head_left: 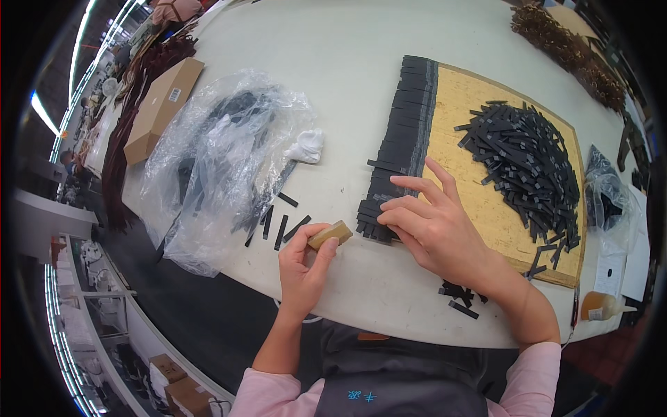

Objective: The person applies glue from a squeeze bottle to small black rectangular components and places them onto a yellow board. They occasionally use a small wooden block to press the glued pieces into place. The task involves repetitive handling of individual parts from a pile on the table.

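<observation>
My left hand [303, 267] is closed around a small tan block [331, 235], held just above the table by its front edge. My right hand [434, 226] reaches over the lower end of a long row of black strips [401, 125], laid side by side along the left edge of a yellow board [448, 139]. Its fingers are apart, with the lower fingertips at the strip ends; the thumb is mostly hidden. A large heap of loose black strips [528, 167] covers the board's right part. More loose strips [281, 231] lie left of my left hand, and others [463, 310] below my right wrist.
A clear plastic bag [229, 174] with dark contents lies on the left, near a white crumpled cloth [306, 146] and a cardboard box [163, 111]. At right are another plastic bag [606, 191] and an amber bottle [599, 306]. Brown bundles [570, 52] lie at the far right.
</observation>
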A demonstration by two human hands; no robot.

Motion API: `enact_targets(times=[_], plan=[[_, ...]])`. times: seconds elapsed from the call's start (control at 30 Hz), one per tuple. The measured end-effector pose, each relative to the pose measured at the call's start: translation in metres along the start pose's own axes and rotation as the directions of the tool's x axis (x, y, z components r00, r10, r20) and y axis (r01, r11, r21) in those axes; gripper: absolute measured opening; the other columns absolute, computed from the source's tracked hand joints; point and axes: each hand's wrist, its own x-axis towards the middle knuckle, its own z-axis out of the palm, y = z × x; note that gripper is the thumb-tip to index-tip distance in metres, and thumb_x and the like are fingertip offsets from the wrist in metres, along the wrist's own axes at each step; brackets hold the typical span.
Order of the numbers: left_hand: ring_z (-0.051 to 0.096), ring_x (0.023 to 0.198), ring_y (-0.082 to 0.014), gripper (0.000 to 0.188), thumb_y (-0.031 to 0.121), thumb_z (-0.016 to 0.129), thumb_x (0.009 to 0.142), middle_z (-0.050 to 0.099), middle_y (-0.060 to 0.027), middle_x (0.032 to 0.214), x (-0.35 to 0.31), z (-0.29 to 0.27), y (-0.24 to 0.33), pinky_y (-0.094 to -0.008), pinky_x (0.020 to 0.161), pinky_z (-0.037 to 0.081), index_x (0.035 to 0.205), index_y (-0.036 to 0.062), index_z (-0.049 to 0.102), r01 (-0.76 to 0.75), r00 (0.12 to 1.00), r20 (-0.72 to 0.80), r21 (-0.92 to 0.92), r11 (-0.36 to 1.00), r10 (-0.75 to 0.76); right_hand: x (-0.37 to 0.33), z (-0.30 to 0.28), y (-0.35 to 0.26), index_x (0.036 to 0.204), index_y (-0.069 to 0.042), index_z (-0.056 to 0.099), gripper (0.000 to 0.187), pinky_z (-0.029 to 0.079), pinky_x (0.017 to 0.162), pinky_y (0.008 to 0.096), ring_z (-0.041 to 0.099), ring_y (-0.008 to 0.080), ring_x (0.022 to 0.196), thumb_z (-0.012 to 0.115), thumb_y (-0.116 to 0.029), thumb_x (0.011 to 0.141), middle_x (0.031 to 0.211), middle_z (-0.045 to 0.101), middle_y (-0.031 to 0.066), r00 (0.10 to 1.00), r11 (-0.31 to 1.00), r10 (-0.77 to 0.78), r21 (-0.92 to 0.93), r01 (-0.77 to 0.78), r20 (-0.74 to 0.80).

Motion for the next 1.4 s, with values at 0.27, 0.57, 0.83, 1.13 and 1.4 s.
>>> enact_targets(times=[0.27,0.57,0.83,1.13,1.4], plan=[[0.060,0.093,-0.0081,0.017,0.013,0.053,0.103,0.067,-0.0171,0.127,0.000,-0.006,0.013,-0.0228,0.081,0.048,0.115,0.0009,0.056,0.083,0.983,0.171,-0.067,0.994,-0.071,0.005,0.004,-0.004,0.096,-0.011,0.074,0.021,0.024,0.119,0.0595,0.055,0.0255,0.126,0.076,-0.004,0.076,0.104,0.071,-0.0012,0.999,0.997,-0.008,-0.074,0.012,0.051],[0.062,0.101,-0.0102,0.018,0.011,0.051,0.104,0.068,-0.0160,0.124,0.000,-0.010,0.008,-0.0254,0.085,0.050,0.116,-0.0008,0.057,0.109,0.959,0.262,0.009,0.994,-0.107,0.004,0.006,-0.003,0.091,-0.011,0.074,0.014,0.022,0.118,0.0616,0.054,0.0247,0.127,0.075,-0.008,0.077,0.102,0.071,-0.0024,0.997,0.994,-0.005,-0.111,0.013,0.074],[0.063,0.104,-0.0123,0.018,0.012,0.052,0.104,0.068,-0.0167,0.122,0.000,-0.010,0.005,-0.0267,0.086,0.050,0.116,-0.0012,0.057,0.102,0.971,0.223,-0.066,0.993,-0.085,0.005,0.006,-0.006,0.095,-0.010,0.075,0.018,0.021,0.119,0.0615,0.053,0.0257,0.127,0.074,-0.007,0.077,0.103,0.070,-0.0025,0.996,0.995,-0.004,-0.103,0.013,0.088],[0.063,0.088,-0.0095,0.021,0.013,0.058,0.102,0.068,-0.0086,0.107,-0.001,-0.006,0.006,-0.0242,0.078,0.050,0.116,-0.0018,0.060,0.128,0.988,0.101,-0.133,0.983,-0.115,0.004,0.006,-0.006,0.098,-0.008,0.075,0.020,0.017,0.120,0.0618,0.050,0.0267,0.131,0.071,-0.005,0.079,0.108,0.070,-0.0003,0.991,0.996,0.001,-0.087,0.011,0.133],[0.060,0.084,-0.0080,0.021,0.012,0.060,0.101,0.066,-0.0046,0.101,0.000,-0.005,0.008,-0.0231,0.077,0.049,0.116,-0.0028,0.061,0.159,0.984,0.104,-0.150,0.976,-0.145,0.004,0.005,-0.006,0.097,-0.008,0.074,0.019,0.017,0.120,0.0621,0.051,0.0271,0.130,0.071,-0.005,0.079,0.108,0.070,0.0002,0.992,0.996,-0.016,-0.090,0.027,0.127]])
